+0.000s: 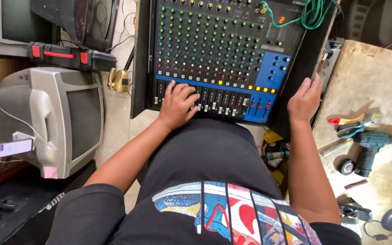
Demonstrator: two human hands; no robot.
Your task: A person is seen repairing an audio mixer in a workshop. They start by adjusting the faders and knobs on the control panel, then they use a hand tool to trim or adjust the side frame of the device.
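Mixer console leans against my lap, tilted for reach. I see my left hand spread loose over the faders at its near edge, grasping nothing, while my right hand clasps the case edge, steadying it beside the workbench.

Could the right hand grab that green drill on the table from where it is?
Probably yes. The right hand grips the mixer's edge, and the green drill lies uncovered on the table just beside that arm, with nothing standing between them.

Black shirt; colourful striped print
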